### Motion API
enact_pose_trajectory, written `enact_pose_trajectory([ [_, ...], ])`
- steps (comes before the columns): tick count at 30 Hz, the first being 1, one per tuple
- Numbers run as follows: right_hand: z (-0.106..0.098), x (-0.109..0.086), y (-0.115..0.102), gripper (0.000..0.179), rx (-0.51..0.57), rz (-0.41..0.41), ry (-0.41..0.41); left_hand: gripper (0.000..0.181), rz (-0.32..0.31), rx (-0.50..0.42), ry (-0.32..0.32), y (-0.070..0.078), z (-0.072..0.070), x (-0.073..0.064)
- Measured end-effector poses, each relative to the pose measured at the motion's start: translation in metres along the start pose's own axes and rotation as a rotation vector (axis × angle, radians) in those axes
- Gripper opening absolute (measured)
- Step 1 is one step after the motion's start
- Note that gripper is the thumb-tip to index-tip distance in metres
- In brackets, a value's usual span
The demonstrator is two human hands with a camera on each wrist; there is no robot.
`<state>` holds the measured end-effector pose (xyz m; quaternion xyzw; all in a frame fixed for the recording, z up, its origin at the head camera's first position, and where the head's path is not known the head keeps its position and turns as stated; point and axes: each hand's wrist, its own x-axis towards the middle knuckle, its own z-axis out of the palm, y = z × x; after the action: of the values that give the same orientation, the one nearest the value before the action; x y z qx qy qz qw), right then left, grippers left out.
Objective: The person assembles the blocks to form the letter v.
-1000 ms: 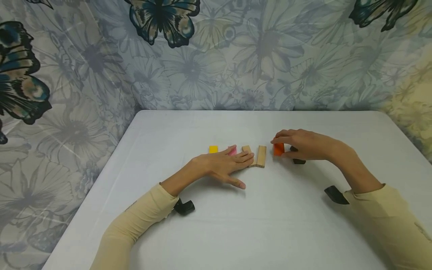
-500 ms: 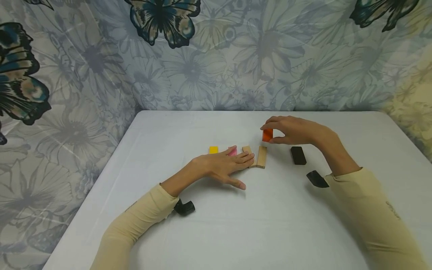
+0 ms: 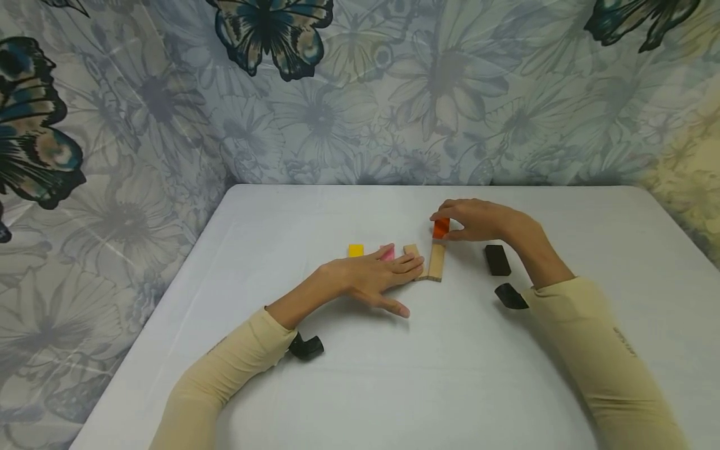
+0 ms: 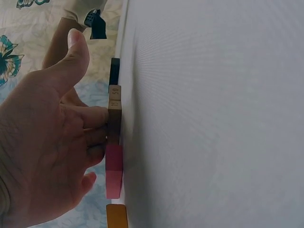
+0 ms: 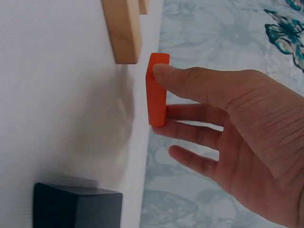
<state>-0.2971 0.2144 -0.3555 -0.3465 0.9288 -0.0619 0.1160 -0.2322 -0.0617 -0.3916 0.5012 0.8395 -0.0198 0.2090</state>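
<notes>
My right hand (image 3: 484, 220) pinches an orange block (image 3: 441, 229) between thumb and fingers, at the far end of a plain wooden block (image 3: 436, 262). In the right wrist view the orange block (image 5: 156, 90) is off the table, its shadow on the white top. My left hand (image 3: 368, 276) lies with fingers spread, fingertips on a second wooden block (image 3: 412, 249). It partly covers a pink block (image 3: 387, 253). The left wrist view shows printed marks on the ends of the wooden blocks (image 4: 115, 102). Left of the pink one sits a yellow block (image 3: 355, 250).
A black block (image 3: 497, 260) lies right of the wooden ones. Dark wrist-worn pieces show at both cuffs, the left piece (image 3: 306, 347) low near the tabletop. Behind the white table (image 3: 450, 375) hangs a butterfly-print backdrop (image 3: 450, 94).
My right hand has carried the orange block left and away from me, from beside the black block to the far end of the wooden block. The left hand has stayed put.
</notes>
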Motion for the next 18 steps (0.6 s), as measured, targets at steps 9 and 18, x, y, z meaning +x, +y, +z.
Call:
enact_pose_trajectory([
  [9, 0.012, 0.007, 0.005, 0.048, 0.011, 0.055, -0.053, 0.095, -0.009, 0.008, 0.000, 0.000, 0.001, -0.001],
  [18, 0.015, 0.007, 0.010, 0.045, 0.085, 0.027, -0.061, 0.094, -0.006, 0.007, -0.004, 0.001, 0.000, 0.000],
])
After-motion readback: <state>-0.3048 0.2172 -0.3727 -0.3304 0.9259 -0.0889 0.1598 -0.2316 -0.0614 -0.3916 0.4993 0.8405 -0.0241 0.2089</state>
